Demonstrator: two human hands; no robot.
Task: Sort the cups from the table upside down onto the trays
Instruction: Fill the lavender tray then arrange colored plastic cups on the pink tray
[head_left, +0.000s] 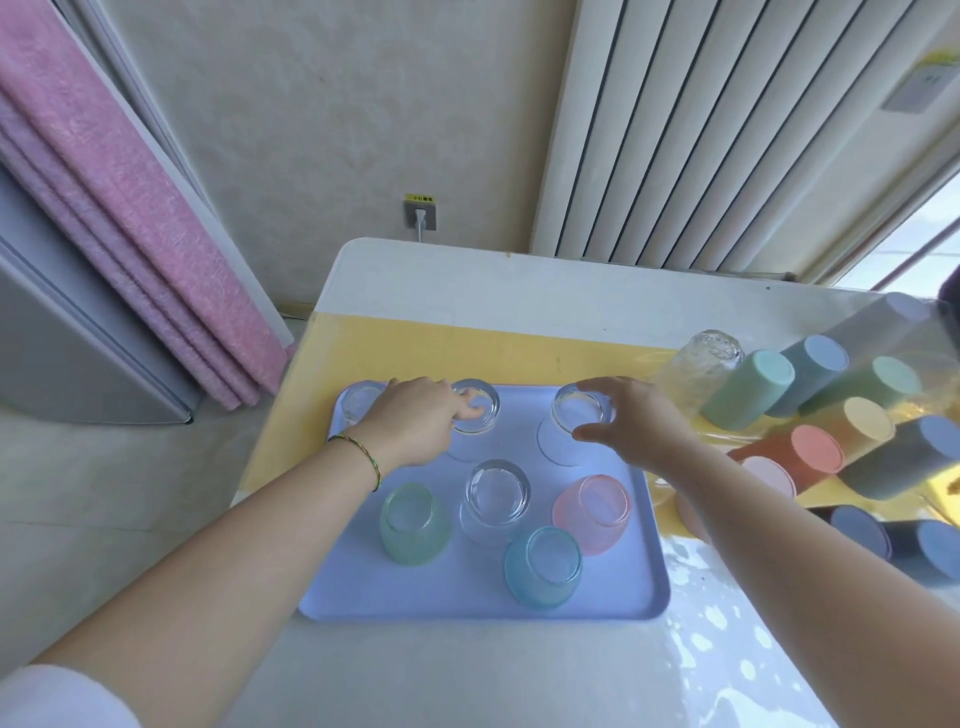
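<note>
A pale blue tray (363, 597) lies in front of me with several cups standing upside down on it: a green one (414, 525), a clear one (496, 496), a pink one (592, 512) and a blue one (543, 566). In the back row, my left hand (415, 421) rests its fingers on a clear glass (480, 410), and another clear glass (358, 400) stands at its left. My right hand (636, 421) curls around a third clear glass (579, 410) at the back right.
To the right stands a yellow tray (878, 488) with several upside-down plastic cups in teal, blue, orange, yellow and grey, plus a clear glass (701, 364). The table's left edge runs close beside the blue tray. A wall socket (420, 212) sits behind.
</note>
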